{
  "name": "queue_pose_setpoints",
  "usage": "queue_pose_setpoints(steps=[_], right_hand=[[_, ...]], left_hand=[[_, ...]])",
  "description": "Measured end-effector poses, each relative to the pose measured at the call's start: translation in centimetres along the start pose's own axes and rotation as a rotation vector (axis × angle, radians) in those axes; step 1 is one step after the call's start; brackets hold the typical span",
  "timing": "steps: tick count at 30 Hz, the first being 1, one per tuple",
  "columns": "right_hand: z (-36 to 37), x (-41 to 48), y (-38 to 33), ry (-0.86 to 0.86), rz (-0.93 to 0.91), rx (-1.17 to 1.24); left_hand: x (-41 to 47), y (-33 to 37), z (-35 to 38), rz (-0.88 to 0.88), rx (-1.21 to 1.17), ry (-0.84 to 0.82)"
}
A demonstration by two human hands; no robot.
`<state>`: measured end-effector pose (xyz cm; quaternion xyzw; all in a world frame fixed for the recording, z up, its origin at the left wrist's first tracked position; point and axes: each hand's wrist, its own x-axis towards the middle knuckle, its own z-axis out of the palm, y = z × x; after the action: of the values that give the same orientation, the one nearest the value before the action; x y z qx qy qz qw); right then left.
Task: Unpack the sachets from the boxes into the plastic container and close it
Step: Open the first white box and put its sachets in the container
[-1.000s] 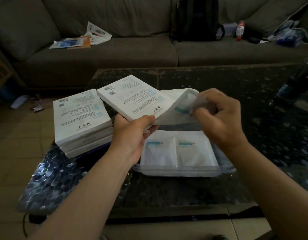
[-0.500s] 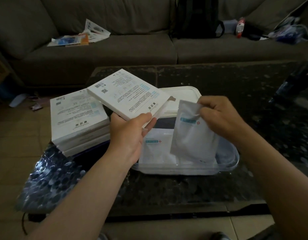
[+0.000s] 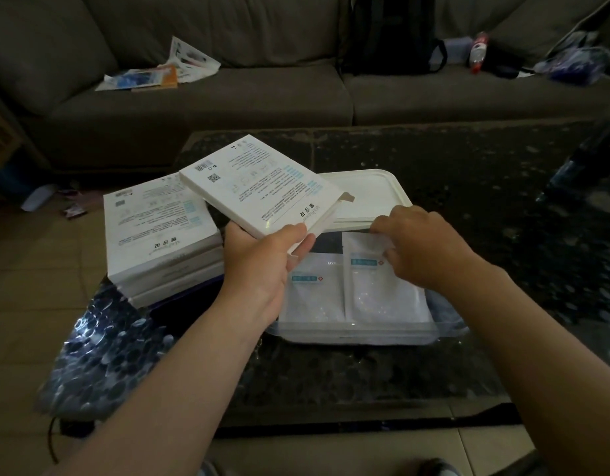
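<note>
- On a dark coffee table point(image 3: 468, 201) in front of a sofa point(image 3: 228, 104), a clear plastic container point(image 3: 365, 334) sits close to the near edge, with its white lid point(image 3: 369, 194) lying just behind it.
- Left hand point(image 3: 262, 266) grips an opened box point(image 3: 262, 190) by its near corner, thumb on top, holding it tilted above the container's back left corner.
- Right hand point(image 3: 423, 249), fingers curled, pinches the top edge of a sachet point(image 3: 382, 293) that lies flat in the container's right side, beside another sachet point(image 3: 310, 297).
- Risk: if the sachet is released crooked, its top edge may ride over the rim and stop the lid seating later.
- Risk: the box's open end points down towards the lid; anything left inside could slide out. Whether it holds more cannot be seen.
- Risk: a stack of boxes point(image 3: 156, 228) stands at the table's left corner, just beside the left forearm; a nudge could tip it off.
- Bare tabletop shows to the right of the container and beyond the lid, giving room to move that way.
</note>
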<state>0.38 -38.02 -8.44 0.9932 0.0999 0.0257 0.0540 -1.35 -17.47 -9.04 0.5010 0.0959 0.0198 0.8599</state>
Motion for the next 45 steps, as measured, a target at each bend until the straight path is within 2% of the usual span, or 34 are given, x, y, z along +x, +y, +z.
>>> queue_pose_setpoints(steps=[4, 7, 9, 11, 14, 25, 35, 42, 45], right_hand=[[-0.4, -0.7, -1.5, 0.013, 0.044, -0.135], [-0.6, -1.1, -2.9, -0.029, 0.061, -0.089], [-0.3, -1.2, -3.4, -0.153, 0.022, 0.068], [0.0, -1.2, -3.6, -0.360, -0.021, 0.210], [0.2, -1.3, -3.4, -0.524, -0.052, 0.208], [0.4, -1.1, -2.7, -0.628, -0.006, 0.140], [1.8, -0.9, -2.4, -0.649, 0.014, 0.105], [2.1, -0.9, -2.3, -0.638, 0.025, 0.095], [0.8, -1.4, -2.2, -0.552, 0.020, 0.190]], left_hand=[[0.0, 0.0, 0.0, -0.008, -0.002, 0.007], [0.0, 0.0, 0.1, -0.006, 0.010, 0.007], [0.0, 0.0, 0.1, -0.005, 0.015, 0.011], [-0.1, -0.1, 0.1, -0.003, 0.023, 0.011], [-0.1, -0.2, 0.2, 0.008, 0.024, 0.012], [-0.1, -0.3, 0.1, 0.016, 0.043, 0.005], [-0.1, -0.3, -0.1, 0.019, 0.060, 0.000], [-0.1, -0.2, -0.1, -0.002, 0.064, -0.030], [-0.2, 0.1, 0.0, -0.014, 0.070, -0.071]])
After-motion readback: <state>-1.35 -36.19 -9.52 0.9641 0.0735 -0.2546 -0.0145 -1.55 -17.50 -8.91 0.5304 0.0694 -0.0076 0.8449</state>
